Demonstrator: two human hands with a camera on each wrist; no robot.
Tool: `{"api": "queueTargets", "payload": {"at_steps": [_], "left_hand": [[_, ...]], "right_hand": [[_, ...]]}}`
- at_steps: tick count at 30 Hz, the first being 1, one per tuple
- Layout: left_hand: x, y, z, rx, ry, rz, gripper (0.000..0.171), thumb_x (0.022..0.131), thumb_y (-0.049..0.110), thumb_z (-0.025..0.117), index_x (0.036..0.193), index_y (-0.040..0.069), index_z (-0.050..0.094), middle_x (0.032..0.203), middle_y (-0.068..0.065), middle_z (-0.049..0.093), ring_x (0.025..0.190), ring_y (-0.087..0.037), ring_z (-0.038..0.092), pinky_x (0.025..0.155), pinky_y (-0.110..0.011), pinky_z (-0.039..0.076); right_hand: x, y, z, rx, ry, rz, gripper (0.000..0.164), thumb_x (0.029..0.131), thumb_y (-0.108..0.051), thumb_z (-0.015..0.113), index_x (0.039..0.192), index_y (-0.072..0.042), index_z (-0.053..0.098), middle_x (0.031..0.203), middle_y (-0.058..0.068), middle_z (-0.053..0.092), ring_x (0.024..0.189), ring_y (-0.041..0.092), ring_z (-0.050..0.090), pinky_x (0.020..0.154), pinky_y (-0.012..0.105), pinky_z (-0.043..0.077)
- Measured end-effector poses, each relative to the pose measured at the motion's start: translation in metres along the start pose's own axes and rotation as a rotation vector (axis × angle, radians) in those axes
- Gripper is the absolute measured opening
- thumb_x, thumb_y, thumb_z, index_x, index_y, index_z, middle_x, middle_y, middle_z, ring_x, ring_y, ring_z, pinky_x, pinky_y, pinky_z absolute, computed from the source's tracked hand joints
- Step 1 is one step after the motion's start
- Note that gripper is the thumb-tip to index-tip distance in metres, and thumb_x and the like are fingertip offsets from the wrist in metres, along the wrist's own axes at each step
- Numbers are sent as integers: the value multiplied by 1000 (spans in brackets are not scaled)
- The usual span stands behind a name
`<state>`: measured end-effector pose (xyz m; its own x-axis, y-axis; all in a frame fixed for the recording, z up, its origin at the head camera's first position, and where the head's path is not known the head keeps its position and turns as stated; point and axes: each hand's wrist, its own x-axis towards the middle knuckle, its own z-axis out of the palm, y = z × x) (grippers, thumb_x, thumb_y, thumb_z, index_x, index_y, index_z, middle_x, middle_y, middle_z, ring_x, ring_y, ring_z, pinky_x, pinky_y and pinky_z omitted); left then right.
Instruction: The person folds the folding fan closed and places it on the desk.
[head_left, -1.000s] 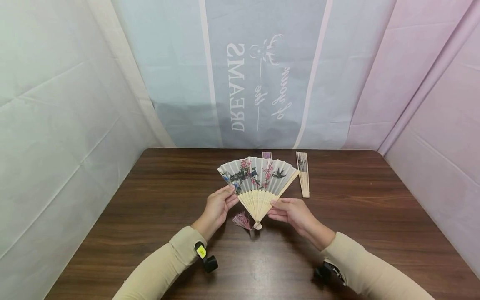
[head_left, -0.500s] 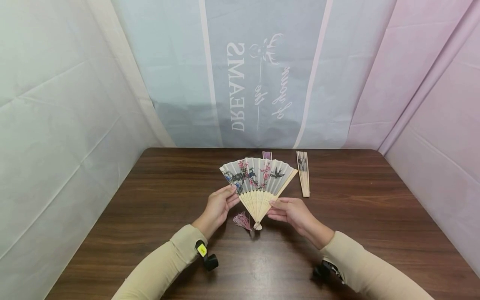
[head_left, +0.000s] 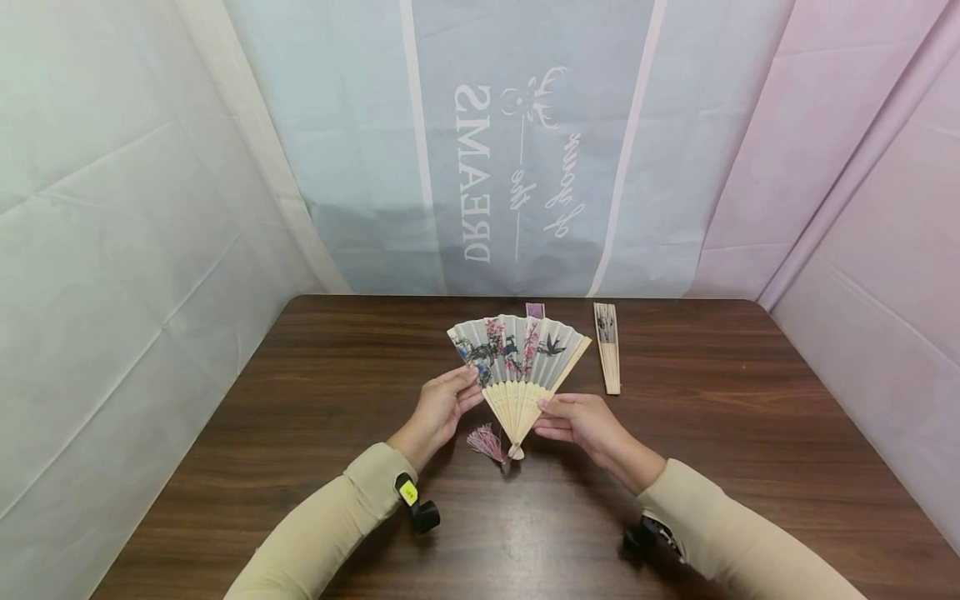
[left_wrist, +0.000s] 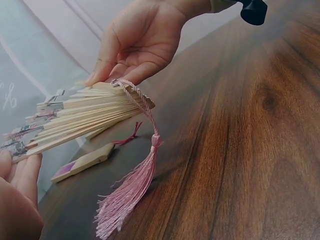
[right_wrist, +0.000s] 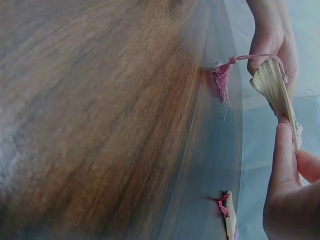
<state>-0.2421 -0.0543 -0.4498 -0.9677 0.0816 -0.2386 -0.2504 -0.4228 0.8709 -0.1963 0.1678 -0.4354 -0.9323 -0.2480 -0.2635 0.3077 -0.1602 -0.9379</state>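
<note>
Between both hands is a partly spread folding fan (head_left: 517,358), its pale leaf printed with blossoms and a dark bird, above light bamboo ribs. The left hand (head_left: 444,408) pinches its left outer edge, thumb in front. Lower on the opposite edge, the right hand (head_left: 581,423) pinches the end rib. The pivot end points toward the person. From it a pink tassel (left_wrist: 130,195) hangs on a twisted cord in the left wrist view. In the right wrist view the fan (right_wrist: 274,87) appears nearly edge-on, held over the table.
A closed folding fan (head_left: 607,350) lies on the dark wooden table (head_left: 720,467) at back right. Behind the held fan, a purple-and-cream item (head_left: 535,310) shows partly. A printed cloth (head_left: 517,150) hangs along the far edge, with pale side curtains (head_left: 127,217).
The fan has narrowed a little. The left hand has moved slightly rightward with its edge, and the right hand has shifted very slightly left.
</note>
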Motion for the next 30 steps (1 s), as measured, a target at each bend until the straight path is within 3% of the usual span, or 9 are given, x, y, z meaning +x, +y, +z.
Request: {"api": "queueTargets", "payload": {"at_steps": [30], "left_hand": [[4,-2,4,51,-15,-17,38,99,-1,53,134,-16,49,82,5,71,72,-7,68,76,-25,64]], "right_hand": [[3,-3,0,-41,-16,5,18,99,0,53,109,14,58,79,4,74,76,12,73,80,28,64]]}}
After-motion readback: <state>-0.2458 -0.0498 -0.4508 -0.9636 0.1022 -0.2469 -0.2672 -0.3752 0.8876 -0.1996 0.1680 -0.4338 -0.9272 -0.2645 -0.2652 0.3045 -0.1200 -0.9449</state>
